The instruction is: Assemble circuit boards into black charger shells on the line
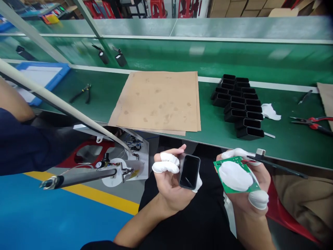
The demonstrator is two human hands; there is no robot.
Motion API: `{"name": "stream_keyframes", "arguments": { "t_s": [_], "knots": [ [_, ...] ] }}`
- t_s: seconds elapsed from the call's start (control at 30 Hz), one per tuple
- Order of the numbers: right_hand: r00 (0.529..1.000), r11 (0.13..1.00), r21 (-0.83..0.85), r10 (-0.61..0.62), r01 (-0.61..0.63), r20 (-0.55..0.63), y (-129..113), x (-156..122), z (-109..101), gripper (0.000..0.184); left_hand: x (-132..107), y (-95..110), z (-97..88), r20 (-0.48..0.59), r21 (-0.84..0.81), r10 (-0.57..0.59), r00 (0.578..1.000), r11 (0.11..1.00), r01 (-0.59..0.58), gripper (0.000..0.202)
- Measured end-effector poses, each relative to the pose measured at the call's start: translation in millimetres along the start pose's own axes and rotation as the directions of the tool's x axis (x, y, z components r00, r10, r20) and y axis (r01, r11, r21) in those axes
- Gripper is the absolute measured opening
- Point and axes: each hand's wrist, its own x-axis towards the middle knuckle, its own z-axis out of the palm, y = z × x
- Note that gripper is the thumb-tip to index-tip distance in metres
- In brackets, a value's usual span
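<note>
My left hand [173,178], with white cots on several fingers, is closed around a small black rectangular case [190,172]. The case is tilted with its hollow-looking end facing me. In my right hand [249,180], also with white finger cots, is a green circuit board [227,187]. A white oval patch [235,176] covers much of the board; what it is made of I cannot tell. Beside the board, a silver connector [260,152] and a thin black strip [283,166] stick out to the right. The two hands are apart, above my lap.
Rows of black open cases [249,133] stand on the green bench [208,118]. Brown cardboard sheets [161,100] lie left of them. Red-handled pliers [312,122], white crumpled material [271,111] and black cutters [84,93] are around. A pole-like machine [83,177] and another person's arm [15,100] are at left.
</note>
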Motion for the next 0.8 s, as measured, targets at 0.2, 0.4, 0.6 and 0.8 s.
{"name": "stream_keyframes", "arguments": {
  "t_s": [0.2,0.4,0.6,0.8],
  "knots": [
    [0.996,1.000,0.006,-0.016,0.016,0.090,-7.0,-1.2,2.1,0.066,-0.2,-6.3,2.2,-0.005,-0.013,0.004,1.000,1.000,-0.004,0.053],
    [0.968,0.991,-0.101,-0.066,0.093,0.244,-18.2,4.9,9.2,0.071,-7.4,-15.7,4.4,-0.033,-0.047,-0.004,0.999,0.999,0.003,0.043],
    [0.912,0.965,-0.161,-0.128,0.205,0.389,-24.6,20.5,29.9,0.067,-13.2,-19.4,4.2,-0.023,-0.052,0.015,1.000,0.999,-0.017,0.031],
    [0.921,0.975,-0.177,-0.056,0.133,0.385,-26.8,16.7,31.2,0.056,-16.9,-21.9,4.3,-0.025,-0.066,0.025,0.999,0.997,-0.027,0.019]
  ]
}}
